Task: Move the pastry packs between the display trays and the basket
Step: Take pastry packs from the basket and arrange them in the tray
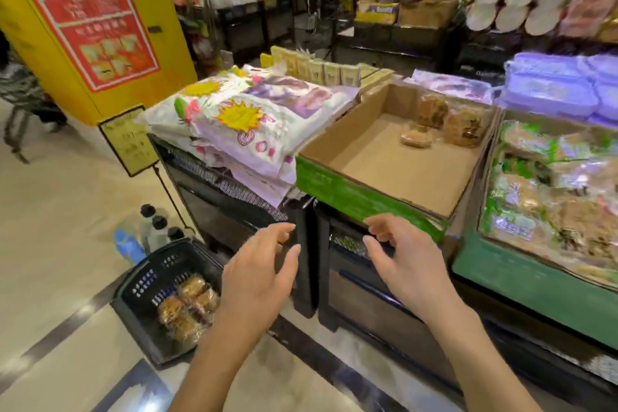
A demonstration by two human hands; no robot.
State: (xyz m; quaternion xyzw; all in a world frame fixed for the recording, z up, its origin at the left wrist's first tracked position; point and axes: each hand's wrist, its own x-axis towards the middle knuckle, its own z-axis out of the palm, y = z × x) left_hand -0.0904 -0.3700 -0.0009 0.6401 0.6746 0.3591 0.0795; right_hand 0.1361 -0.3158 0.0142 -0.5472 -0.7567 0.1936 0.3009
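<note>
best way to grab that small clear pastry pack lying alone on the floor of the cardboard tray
Probably from above: the small pastry pack lies flat on the cardboard tray floor, clear of the two packs leaning at the back wall. Pinch its left and right edges, reaching over the low green front edge. Both hands are empty.

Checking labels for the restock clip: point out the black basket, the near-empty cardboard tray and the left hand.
black basket (140,281): head view, on its near-left rim.
cardboard tray (401,174): head view, on its bare floor.
left hand (257,281): head view, on the back of the hand.
</note>
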